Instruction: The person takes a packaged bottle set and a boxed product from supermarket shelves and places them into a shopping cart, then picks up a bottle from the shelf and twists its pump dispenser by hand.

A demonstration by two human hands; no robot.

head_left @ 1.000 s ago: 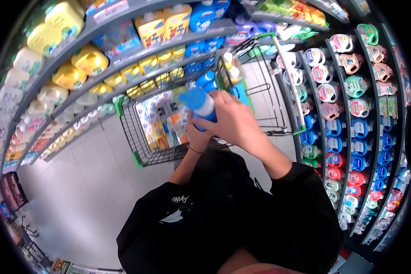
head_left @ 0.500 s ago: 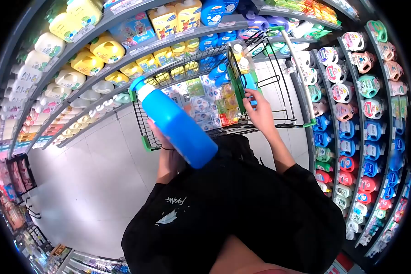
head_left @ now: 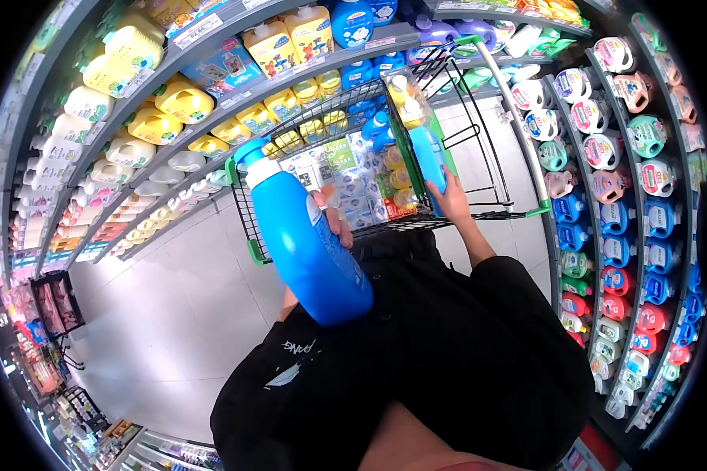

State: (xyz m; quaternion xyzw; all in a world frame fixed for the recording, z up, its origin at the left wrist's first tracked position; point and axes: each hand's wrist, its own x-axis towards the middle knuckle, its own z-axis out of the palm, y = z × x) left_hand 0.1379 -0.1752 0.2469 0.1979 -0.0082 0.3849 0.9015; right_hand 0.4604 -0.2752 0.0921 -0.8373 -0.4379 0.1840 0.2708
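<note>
My left hand (head_left: 336,221) is closed around a large blue detergent bottle (head_left: 302,243). The bottle leans across the front of my dark top, its blue cap at the upper left. My right hand (head_left: 452,201) grips the lower end of a light-blue, flat-looking object (head_left: 427,155) at the handle side of the shopping cart (head_left: 253,218); its exact kind is not clear. Inside the cart lie clear-wrapped packs (head_left: 353,188) and blue bottles (head_left: 379,129). White-capped bottles (head_left: 407,100) stand near the light-blue object.
Curved-looking shelves with yellow jugs (head_left: 184,102) and pump bottles (head_left: 310,33) run along the far side and left. More shelves on the right hold blue detergent bottles (head_left: 617,218). Pale floor tiles (head_left: 173,314) lie at the left. The cart's push bar (head_left: 514,118) is at the right.
The blue bottle has turned more upright and lowered slightly, and my left fingers now show on its right side. My right hand has moved down and closed on the light-blue object.
</note>
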